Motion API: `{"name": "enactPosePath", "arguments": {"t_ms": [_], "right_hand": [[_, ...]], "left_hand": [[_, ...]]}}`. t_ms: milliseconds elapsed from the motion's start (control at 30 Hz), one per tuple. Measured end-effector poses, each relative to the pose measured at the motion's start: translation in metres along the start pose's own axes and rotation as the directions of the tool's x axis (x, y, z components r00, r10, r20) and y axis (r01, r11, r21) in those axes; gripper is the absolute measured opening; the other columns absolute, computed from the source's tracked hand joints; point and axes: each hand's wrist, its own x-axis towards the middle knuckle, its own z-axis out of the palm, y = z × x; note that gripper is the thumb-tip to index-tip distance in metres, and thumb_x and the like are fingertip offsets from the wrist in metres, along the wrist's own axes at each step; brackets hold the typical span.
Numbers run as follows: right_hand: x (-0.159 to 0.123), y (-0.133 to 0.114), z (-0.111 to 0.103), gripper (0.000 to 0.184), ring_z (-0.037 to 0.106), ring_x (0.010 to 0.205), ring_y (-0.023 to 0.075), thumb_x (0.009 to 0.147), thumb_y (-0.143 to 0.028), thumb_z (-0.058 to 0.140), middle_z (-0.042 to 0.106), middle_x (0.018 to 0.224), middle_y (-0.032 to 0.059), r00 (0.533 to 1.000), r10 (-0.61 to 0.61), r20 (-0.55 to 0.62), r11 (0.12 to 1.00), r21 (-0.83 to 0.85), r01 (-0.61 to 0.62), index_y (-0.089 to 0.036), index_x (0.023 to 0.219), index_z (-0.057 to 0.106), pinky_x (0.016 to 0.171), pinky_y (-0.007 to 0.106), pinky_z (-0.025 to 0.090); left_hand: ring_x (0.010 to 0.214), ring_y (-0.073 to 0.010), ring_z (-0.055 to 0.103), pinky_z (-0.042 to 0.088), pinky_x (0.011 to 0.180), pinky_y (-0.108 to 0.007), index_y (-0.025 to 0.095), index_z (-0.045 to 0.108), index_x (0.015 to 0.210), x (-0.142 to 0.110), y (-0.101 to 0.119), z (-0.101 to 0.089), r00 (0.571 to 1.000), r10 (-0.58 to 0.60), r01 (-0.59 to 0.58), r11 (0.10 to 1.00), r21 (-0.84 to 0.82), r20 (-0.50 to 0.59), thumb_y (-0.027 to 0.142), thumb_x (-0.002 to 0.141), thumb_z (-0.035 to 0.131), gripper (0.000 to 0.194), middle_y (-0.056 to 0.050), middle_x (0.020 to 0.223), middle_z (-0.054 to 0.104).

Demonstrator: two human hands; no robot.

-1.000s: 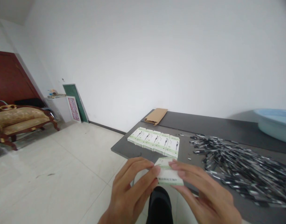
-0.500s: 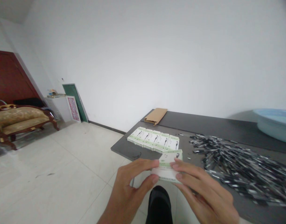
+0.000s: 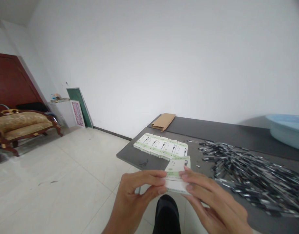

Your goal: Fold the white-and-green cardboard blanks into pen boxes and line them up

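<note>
Between my two hands is a small white and green carton (image 3: 176,165) with a pen pictured on its front, held tilted at the table's near edge. My left hand (image 3: 139,195) pinches its left side between thumb and fingers. Gripping the right side is my right hand (image 3: 210,198), fingers over the front and lower end. A white flap shows at the end nearest me; whether it is fully tucked in I cannot tell. Just beyond lies a row of several matching cartons (image 3: 161,146), side by side and touching.
A large heap of black and clear pens (image 3: 251,175) covers the right of the dark table (image 3: 139,159). Behind the cartons lies a brown paper bag (image 3: 164,121). A light blue basin (image 3: 288,131) stands at the back right. My shoe (image 3: 167,206) shows below.
The fingers of both hands have shifted slightly on the carton's near end. My left thumb and fingers have come closer together. The row of cartons and the pens have not moved.
</note>
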Motion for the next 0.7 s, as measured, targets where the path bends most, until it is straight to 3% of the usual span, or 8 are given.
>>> {"name": "enactPosePath", "arguments": {"t_ms": [133, 267, 433, 567, 700], "right_hand": [[-0.005, 0.0, -0.001, 0.022, 0.079, 0.106, 0.0218, 0.089, -0.003, 0.072, 0.082, 0.108, 0.0109, 1.0, 0.005, 0.018, 1.0, -0.023, -0.004, -0.014, 0.108, 0.074, 0.099, 0.027, 0.063], [-0.014, 0.002, -0.003, 0.031, 0.078, 0.108, 0.0224, 0.091, -0.003, 0.068, 0.081, 0.114, 0.009, 0.997, 0.012, 0.079, 0.999, -0.039, -0.009, -0.017, 0.118, 0.074, 0.099, 0.028, 0.064], [-0.012, 0.003, -0.004, 0.034, 0.078, 0.109, 0.024, 0.092, -0.003, 0.067, 0.081, 0.114, 0.0075, 0.998, -0.004, 0.06, 1.0, -0.015, 0.004, -0.021, 0.12, 0.073, 0.098, 0.033, 0.065], [-0.008, 0.006, -0.003, 0.027, 0.076, 0.114, 0.0256, 0.091, -0.004, 0.069, 0.08, 0.113, 0.0111, 0.999, -0.029, 0.038, 0.999, -0.011, 0.03, -0.017, 0.115, 0.072, 0.103, 0.037, 0.062], [-0.015, 0.009, -0.006, 0.021, 0.077, 0.112, 0.0248, 0.091, -0.006, 0.069, 0.081, 0.113, 0.009, 0.999, -0.032, 0.029, 0.997, -0.072, 0.034, -0.02, 0.107, 0.074, 0.101, 0.034, 0.063]], "left_hand": [[0.091, -0.0202, 0.081, 0.067, 0.088, -0.03, 0.027, 0.085, 0.095, 0.003, -0.001, 0.0, 0.999, 0.014, -0.013, 1.0, -0.011, 0.039, 0.015, 0.088, 0.079, 0.014, -0.002, 0.1, 0.083], [0.091, -0.0184, 0.081, 0.066, 0.086, -0.025, 0.026, 0.084, 0.096, 0.004, -0.001, 0.001, 0.998, -0.034, 0.038, 0.997, -0.07, 0.046, 0.014, 0.088, 0.079, 0.015, -0.003, 0.098, 0.083], [0.094, -0.0175, 0.08, 0.066, 0.086, -0.022, 0.026, 0.081, 0.105, 0.004, 0.005, 0.004, 0.997, -0.077, 0.079, 0.99, -0.115, 0.028, 0.014, 0.084, 0.082, 0.024, -0.002, 0.103, 0.082], [0.084, -0.0128, 0.081, 0.064, 0.079, -0.013, 0.027, 0.081, 0.103, 0.0, 0.009, 0.006, 1.0, 0.009, -0.009, 0.999, 0.051, 0.0, 0.014, 0.086, 0.081, 0.021, 0.002, 0.095, 0.083], [0.089, -0.0135, 0.081, 0.065, 0.083, -0.016, 0.025, 0.079, 0.1, -0.006, 0.01, 0.006, 0.974, 0.228, -0.225, 0.949, 0.219, 0.015, 0.009, 0.09, 0.075, 0.019, 0.002, 0.103, 0.083]]}}
